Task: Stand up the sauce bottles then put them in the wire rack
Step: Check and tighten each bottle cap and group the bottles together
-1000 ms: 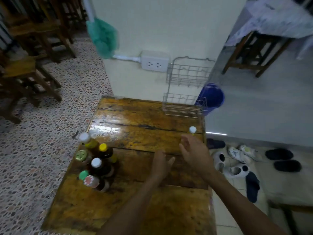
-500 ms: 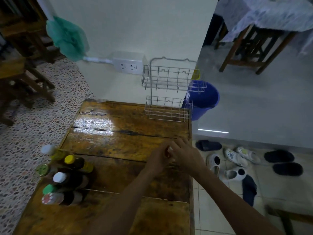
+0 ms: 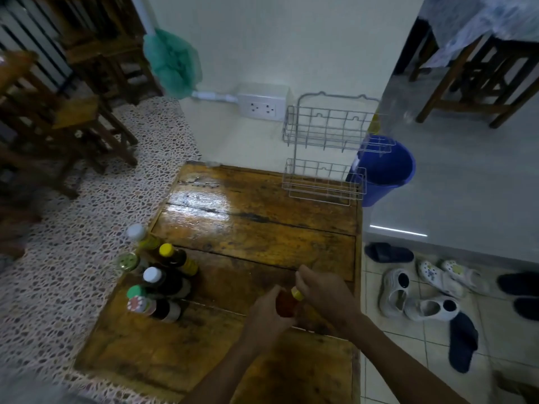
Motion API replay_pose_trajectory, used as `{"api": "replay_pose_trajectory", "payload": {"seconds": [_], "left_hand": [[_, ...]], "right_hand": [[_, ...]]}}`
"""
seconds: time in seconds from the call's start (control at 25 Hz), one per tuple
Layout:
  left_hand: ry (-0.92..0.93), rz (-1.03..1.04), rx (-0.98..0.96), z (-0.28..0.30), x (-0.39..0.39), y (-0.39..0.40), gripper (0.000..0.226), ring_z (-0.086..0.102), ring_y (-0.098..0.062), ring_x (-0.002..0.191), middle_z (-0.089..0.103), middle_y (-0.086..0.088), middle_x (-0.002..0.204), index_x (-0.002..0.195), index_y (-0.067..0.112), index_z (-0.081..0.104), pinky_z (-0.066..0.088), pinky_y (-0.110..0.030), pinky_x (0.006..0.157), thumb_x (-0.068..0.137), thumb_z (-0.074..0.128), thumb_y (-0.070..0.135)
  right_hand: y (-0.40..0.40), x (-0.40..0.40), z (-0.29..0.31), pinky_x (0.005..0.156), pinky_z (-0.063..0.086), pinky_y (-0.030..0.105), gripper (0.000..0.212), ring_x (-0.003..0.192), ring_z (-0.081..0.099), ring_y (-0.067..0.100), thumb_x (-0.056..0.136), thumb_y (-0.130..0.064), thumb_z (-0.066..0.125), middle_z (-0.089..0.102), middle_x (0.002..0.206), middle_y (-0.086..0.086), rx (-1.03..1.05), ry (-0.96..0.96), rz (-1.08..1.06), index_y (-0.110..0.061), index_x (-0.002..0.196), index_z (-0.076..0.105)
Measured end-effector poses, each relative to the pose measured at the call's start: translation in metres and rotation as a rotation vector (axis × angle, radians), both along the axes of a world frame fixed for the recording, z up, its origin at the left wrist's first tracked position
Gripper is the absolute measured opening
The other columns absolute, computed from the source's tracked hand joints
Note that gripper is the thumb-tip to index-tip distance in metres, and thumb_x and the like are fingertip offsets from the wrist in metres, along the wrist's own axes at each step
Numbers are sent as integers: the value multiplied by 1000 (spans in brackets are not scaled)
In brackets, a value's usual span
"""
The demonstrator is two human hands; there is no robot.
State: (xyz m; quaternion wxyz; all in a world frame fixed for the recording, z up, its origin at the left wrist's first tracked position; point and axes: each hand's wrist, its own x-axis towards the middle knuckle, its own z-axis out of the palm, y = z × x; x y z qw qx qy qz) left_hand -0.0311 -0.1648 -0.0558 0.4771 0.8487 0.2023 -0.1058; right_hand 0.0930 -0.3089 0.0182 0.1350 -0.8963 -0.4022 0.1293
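Both hands meet on one small sauce bottle with reddish-orange contents and a yellow cap (image 3: 287, 301), held above the near middle of the worn, glossy wooden bench (image 3: 256, 228). The left hand (image 3: 267, 314) wraps its grip around the bottle's body from the left, while the right hand (image 3: 323, 295) closes over the cap end from the right. The bottle looks tilted, cap toward the right hand; whether its base touches the bench is hidden by the fingers.

Further out, at the bench's left edge, stands a tight cluster of dark glass sauce bottles with white, yellow, green and patterned caps (image 3: 157, 278). They appear upright and close together, some touching, though the wide lens bends them so their exact posture is hard to read.

At the far right corner of the bench, against the pale wall, stands the two-tier silver wire rack (image 3: 326, 170). Both tiers look empty. Beyond it, on the floor, sits a blue plastic bucket (image 3: 385, 167).

As a judgement: standing up seems nearly done, with the held bottle likely the last one being righted or carried. The racking half has not begun, so every bottle has yet to cross the bench.
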Motion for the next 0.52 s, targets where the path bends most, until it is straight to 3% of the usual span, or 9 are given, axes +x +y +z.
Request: {"api": "replay_pose_trajectory", "payload": {"seconds": [0.12, 0.2, 0.32, 0.4, 0.52], "left_hand": [[-2, -33, 368, 2, -16, 10, 44, 65, -17, 89, 64, 11, 100, 104, 37, 51, 55, -37, 70, 76, 83, 46], [15, -32, 425, 2, -26, 19, 44, 65, -19, 89, 65, 8, 103, 104, 30, 52, 56, -43, 74, 77, 84, 44], [41, -48, 111, 7, -42, 41, 41, 63, -17, 86, 61, 9, 99, 107, 31, 54, 58, -45, 74, 80, 82, 41], [80, -133, -115, 13, -51, 59, 48, 65, -13, 92, 63, 11, 107, 117, 36, 57, 60, -39, 76, 77, 83, 44], [126, -196, -157, 22, -65, 72, 56, 65, -13, 98, 63, 9, 112, 123, 35, 56, 56, -33, 76, 74, 82, 44]], "right_hand": [[21, -16, -5, 59, 44, 31, 13, 79, 64, 26, 99, -21, 51, 64, 95, 10, -219, 64, -57, -11, 95, 57], [35, -25, -3, 52, 34, 26, 24, 79, 62, 26, 103, -24, 43, 62, 89, 10, -227, 154, -153, -10, 89, 56], [40, -43, -4, 47, 27, 27, 31, 70, 62, 24, 108, -32, 34, 63, 86, 7, -191, -86, 34, -14, 105, 60], [39, -49, 1, 39, 25, 24, 35, 59, 58, 17, 103, -41, 41, 61, 71, 0, -54, -205, 218, -19, 86, 62], [42, -49, -6, 36, 27, 26, 40, 55, 51, 15, 100, -42, 43, 55, 62, -3, 26, -344, 341, -21, 70, 60]]}}
